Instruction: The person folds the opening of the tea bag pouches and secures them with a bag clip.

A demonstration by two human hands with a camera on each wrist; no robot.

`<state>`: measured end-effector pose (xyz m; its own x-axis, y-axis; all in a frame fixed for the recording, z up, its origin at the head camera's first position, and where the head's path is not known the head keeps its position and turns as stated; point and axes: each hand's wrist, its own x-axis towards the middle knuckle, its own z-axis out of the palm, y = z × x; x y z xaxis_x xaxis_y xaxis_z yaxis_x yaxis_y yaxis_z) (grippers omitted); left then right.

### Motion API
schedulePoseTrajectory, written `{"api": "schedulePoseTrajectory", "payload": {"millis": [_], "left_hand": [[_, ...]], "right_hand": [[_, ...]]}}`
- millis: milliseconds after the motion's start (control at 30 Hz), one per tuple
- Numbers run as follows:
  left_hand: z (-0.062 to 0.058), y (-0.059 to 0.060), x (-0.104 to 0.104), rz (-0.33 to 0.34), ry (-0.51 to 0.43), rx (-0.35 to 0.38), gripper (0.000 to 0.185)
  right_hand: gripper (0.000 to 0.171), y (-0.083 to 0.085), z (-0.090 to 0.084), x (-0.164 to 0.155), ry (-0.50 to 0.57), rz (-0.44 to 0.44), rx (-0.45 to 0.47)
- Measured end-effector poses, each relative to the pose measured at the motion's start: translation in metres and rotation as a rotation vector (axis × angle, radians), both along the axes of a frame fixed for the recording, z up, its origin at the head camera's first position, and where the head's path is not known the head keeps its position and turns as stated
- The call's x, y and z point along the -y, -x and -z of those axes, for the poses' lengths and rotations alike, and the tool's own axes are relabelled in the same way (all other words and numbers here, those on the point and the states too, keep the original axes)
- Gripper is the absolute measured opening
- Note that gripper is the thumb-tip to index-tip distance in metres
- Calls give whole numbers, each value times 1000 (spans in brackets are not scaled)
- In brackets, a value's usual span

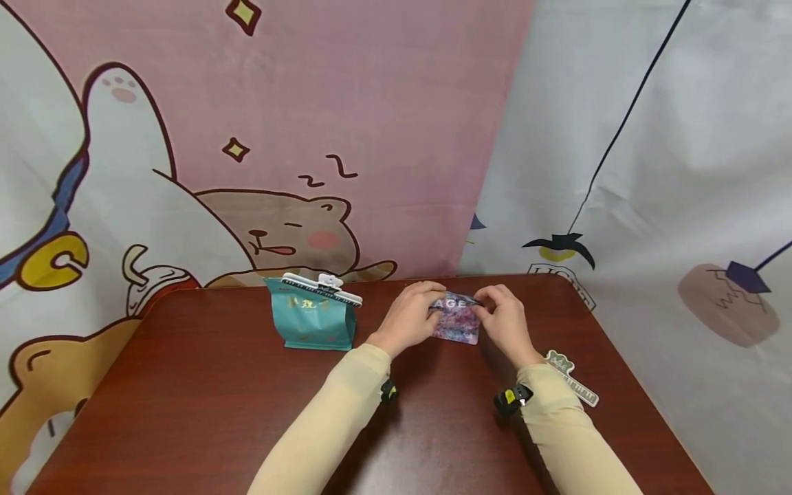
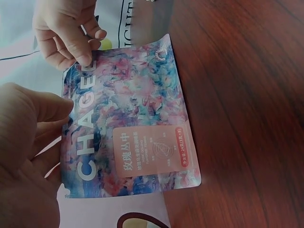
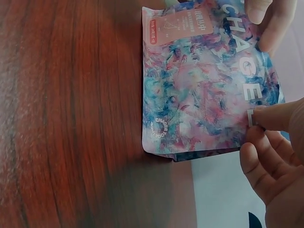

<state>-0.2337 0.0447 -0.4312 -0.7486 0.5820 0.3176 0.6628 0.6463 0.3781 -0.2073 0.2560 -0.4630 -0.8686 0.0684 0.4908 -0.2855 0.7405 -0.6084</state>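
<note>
Pinches patterned pouch (image 1: 459,324) near top with left hand (image 1: 407,315) and right hand (image 1: 506,322), seemingly straightening it. Probably needs aligned edges next.

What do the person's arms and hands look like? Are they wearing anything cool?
The left sleeve and right sleeve are long, plain and pale cream. Each wrist has a small black gadget with a yellow patch: left gadget, right gadget. The left hand and right hand have no gloves.
</note>
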Motion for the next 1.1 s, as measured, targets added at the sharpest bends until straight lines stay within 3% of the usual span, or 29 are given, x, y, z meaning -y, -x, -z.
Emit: {"api": "schedulePoseTrajectory", "payload": {"millis": [333,633,767,933,1100], "left_hand": [[0,6,1,44,-47,-15,33],[0,9,-2,51,-97,19,34],[1,12,-5,37,-98,7,29],[-1,14,-12,26,-56,-59,24],[-1,17,-19,23,-42,-26,24]], "right_hand": [[21,6,6,4,-21,29,6],[19,6,13,4,-56,31,-76],[17,6,16,3,-54,15,-130],[20,6,19,3,-40,-7,-183],[21,7,21,1,-45,-11,-180]]}}
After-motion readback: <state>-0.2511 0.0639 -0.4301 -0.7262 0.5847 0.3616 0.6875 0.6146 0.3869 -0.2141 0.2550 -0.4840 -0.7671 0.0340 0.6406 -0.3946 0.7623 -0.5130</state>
